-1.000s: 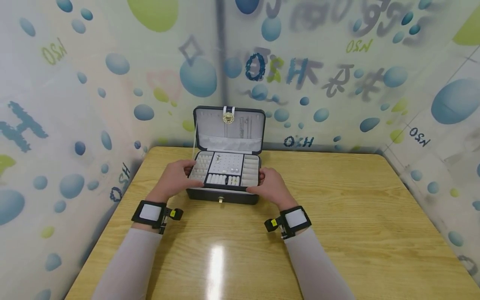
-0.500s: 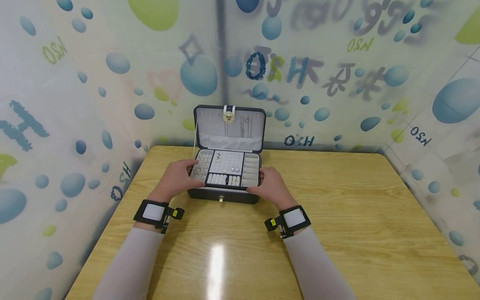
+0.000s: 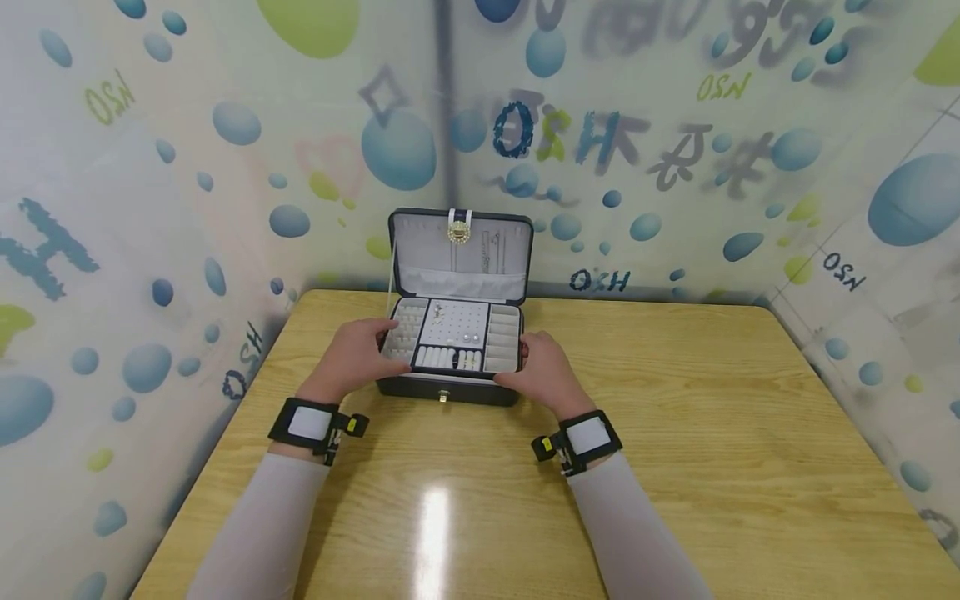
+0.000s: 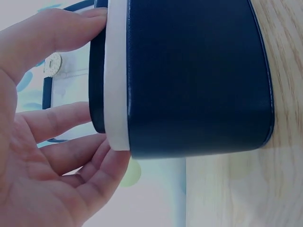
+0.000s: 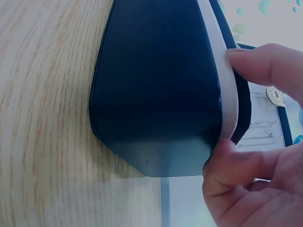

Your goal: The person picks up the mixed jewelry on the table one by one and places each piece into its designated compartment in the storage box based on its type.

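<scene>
A dark jewelry box (image 3: 411,387) stands near the back of the table, its lid (image 3: 420,250) raised. On top sits a removable tray (image 3: 453,321) with grey compartments, several earrings (image 3: 472,338) and ring rolls (image 3: 435,358). My left hand (image 3: 348,358) grips the tray's front left corner, thumb on the front edge and fingers along the side. At the front right corner, my right hand (image 3: 547,371) holds it the same way. Both wrist views show the tray's dark rim (image 4: 97,85) just above the box's pale inner lip (image 5: 227,90).
A gold round clasp (image 3: 459,232) hangs on a strap at the lid's top, and thin necklaces (image 3: 491,250) hang inside the lid. The front carries a small gold lock (image 3: 443,397). The wooden table (image 3: 675,433) meets a patterned wall (image 3: 637,167) behind.
The head view has shifted very slightly. Both hands keep their hold on the tray corners, and no clear movement of the tray shows.
</scene>
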Tool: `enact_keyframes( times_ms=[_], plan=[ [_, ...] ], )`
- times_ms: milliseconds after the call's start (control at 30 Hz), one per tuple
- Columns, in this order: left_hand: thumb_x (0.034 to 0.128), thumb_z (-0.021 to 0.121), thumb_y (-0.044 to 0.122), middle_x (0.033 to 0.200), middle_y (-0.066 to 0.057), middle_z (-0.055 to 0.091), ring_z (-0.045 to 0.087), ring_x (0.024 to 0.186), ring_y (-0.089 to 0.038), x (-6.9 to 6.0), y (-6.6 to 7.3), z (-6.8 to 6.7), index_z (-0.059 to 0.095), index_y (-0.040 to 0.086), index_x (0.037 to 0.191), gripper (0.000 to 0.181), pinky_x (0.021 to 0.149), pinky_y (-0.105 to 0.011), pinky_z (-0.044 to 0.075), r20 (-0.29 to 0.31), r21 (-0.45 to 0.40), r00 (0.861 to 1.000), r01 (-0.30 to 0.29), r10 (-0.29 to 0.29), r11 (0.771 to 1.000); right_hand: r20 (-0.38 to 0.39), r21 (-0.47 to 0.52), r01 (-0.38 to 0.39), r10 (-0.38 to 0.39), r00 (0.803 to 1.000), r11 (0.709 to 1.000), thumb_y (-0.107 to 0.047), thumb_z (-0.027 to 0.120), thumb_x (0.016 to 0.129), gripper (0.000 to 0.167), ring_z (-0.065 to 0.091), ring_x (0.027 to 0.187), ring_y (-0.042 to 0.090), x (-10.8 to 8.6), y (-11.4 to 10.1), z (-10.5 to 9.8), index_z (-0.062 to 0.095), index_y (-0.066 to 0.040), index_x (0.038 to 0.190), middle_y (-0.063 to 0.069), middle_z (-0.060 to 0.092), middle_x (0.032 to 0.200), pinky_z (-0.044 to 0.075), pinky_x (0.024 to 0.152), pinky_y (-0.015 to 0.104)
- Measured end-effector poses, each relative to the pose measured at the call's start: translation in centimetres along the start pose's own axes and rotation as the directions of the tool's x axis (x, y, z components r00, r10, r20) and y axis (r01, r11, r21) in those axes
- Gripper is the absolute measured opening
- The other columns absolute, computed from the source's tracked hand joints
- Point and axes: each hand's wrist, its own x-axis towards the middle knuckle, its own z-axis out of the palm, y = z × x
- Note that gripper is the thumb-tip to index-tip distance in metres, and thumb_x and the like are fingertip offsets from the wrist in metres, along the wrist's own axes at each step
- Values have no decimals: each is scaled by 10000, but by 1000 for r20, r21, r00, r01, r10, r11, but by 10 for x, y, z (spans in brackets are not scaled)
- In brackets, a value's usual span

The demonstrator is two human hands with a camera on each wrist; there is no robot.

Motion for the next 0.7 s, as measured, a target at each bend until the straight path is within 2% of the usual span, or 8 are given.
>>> enact_keyframes(
  times_ms=[133,367,700],
  plan=[
    [784,914,341,1484,-249,622,605,1359,-419,0,2,0,584,-13,1483,851,1149,-591,473,8,11,1000,-2,1,1000,10,-1,-8,8,1000,1000,-370,884,798,720,586,1060,273,0,-2,0,628,29,1340,157,608,1215,550,999,453],
    [782,905,327,1494,-246,614,590,1375,-415,0,3,1,586,-14,1480,840,1161,-594,461,17,4,1000,16,-16,1000,24,5,-10,10,1000,1000,-367,870,810,702,565,1049,262,1,-1,3,628,5,1354,150,602,1221,541,1003,447],
    [782,906,343,1445,-246,644,637,1265,-383,-2,3,-2,562,-10,1502,873,1105,-579,510,21,-28,998,54,-54,998,25,1,-15,15,1000,1000,-361,859,815,696,550,1032,266,0,-3,2,627,-10,1370,146,593,1209,538,978,432]
  ],
)
